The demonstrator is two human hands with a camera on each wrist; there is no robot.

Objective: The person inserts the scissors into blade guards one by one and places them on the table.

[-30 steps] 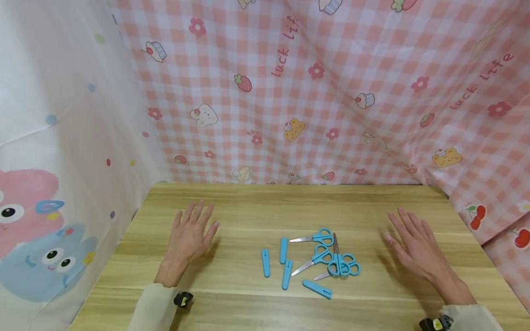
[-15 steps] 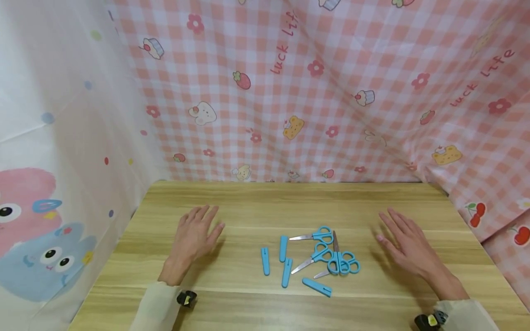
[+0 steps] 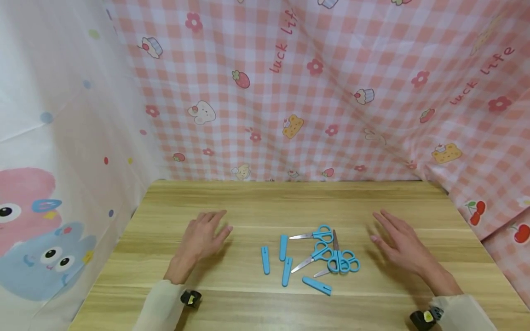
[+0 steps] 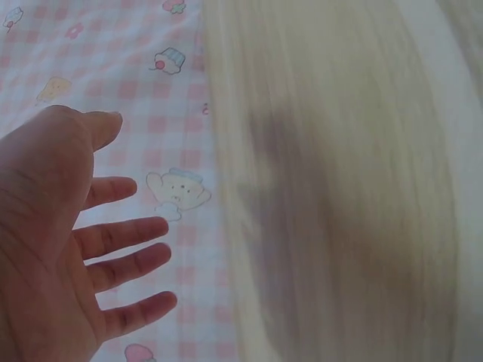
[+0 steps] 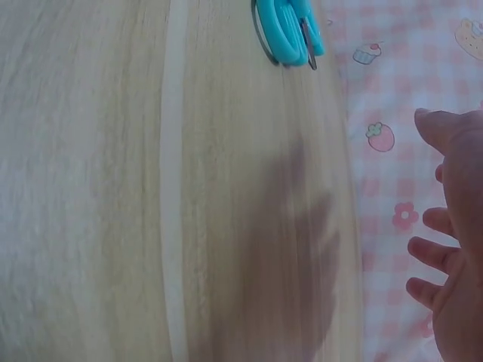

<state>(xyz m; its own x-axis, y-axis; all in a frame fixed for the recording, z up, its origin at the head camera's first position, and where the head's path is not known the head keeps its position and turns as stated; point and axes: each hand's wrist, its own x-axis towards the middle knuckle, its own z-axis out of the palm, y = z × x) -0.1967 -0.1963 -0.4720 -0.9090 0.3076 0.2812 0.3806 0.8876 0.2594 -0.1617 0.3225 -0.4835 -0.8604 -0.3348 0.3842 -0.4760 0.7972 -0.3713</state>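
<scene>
Several small scissors with light-blue handles lie loosely grouped mid-table; one pair [image 3: 317,236] points its blade left, and an upright-lying pair [image 3: 337,255] overlaps another. Left of and below them are several matching blue blade covers [image 3: 265,261], each separate from the scissors. My left hand [image 3: 201,238] hovers left of the covers, palm down, fingers spread and holding nothing. To the right of the scissors is my right hand [image 3: 402,244], also with nothing in it, fingers extended. The right wrist view shows a blue scissor handle [image 5: 285,32] beyond that hand's shadow.
A wood-grain table [image 3: 248,202] lies beneath both hands. Behind it hangs a pink checked cloth [image 3: 265,101], and a white cloth with cartoon figures [image 3: 49,184] hangs at the left. Small black devices [image 3: 191,299] are worn at both wrists.
Both hands have moved inward, the left to the right and the right to the left, closer to the scissors. The scissors and covers stay where they lie.
</scene>
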